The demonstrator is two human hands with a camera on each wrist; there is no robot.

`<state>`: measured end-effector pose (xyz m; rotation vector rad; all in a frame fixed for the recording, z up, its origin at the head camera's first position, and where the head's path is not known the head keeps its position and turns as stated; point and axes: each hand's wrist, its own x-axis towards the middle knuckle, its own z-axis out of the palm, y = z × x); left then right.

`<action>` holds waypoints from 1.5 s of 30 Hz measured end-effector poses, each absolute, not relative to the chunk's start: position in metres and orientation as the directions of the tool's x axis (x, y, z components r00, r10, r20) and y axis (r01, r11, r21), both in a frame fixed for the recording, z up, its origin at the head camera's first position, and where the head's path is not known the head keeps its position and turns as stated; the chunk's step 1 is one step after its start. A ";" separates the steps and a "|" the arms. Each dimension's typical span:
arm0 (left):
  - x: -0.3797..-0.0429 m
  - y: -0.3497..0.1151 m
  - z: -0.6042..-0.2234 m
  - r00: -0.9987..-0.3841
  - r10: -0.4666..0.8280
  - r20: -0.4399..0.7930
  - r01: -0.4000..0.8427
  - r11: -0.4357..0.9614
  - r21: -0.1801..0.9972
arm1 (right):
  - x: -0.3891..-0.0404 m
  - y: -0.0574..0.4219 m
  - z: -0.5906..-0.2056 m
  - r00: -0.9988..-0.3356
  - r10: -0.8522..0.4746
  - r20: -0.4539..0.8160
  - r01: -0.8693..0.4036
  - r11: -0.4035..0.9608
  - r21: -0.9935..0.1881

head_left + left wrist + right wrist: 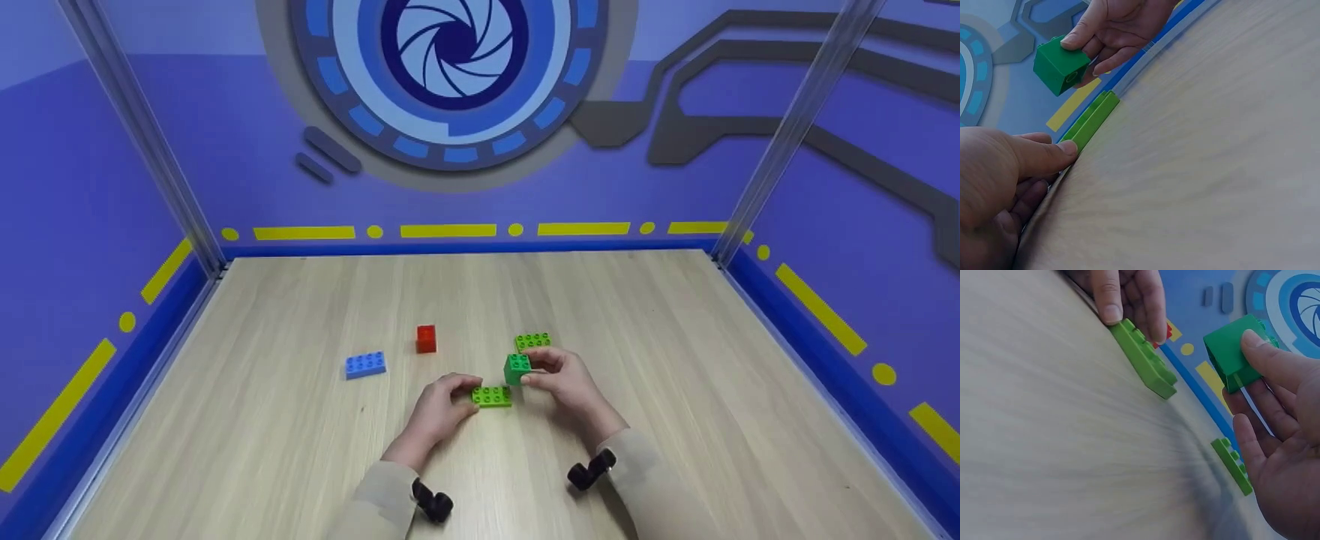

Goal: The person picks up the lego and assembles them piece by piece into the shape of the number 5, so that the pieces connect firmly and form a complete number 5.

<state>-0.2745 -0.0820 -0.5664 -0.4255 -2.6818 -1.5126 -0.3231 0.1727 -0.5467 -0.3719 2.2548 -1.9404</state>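
A light green brick [491, 397], low and studded on top, lies on the table. My left hand [441, 411] pinches its left end between thumb and fingers, as the left wrist view shows at the thumb tip. Up and to the right of it, my right hand [562, 379] holds a taller dark green brick [517, 369] above the table, thumb on one side and fingers on the other. In the right wrist view the dark green brick [1233, 354] is tilted, its hollow underside partly showing. Just behind the right hand lies another light green brick [532, 342].
A red brick [426, 339] stands farther back, left of the hands. Left of that lies a flat blue brick [365, 365]. Printed panels [465, 210] wall the wooden table [300, 465] at the back and both sides.
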 end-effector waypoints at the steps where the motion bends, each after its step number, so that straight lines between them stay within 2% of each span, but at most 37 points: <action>1: -0.275 -0.082 -0.566 -0.961 0.221 0.165 0.256 0.490 0.833 | -0.322 0.171 -0.547 -0.955 -0.290 0.056 -0.098 0.132 -0.986; 14: -0.274 -0.083 -0.567 -0.958 0.224 0.176 0.266 0.482 0.835 | -0.316 0.162 -0.556 -0.919 -0.391 0.056 -0.119 0.137 -0.983; 26: -0.272 -0.083 -0.564 -0.962 0.227 0.150 0.245 0.481 0.842 | -0.314 0.159 -0.559 -0.927 -0.373 0.039 -0.125 0.210 -0.970; 45: -0.273 -0.084 -0.564 -0.966 0.225 0.131 0.226 0.479 0.848 | -0.312 0.157 -0.558 -0.923 -0.379 0.066 -0.164 0.232 -0.959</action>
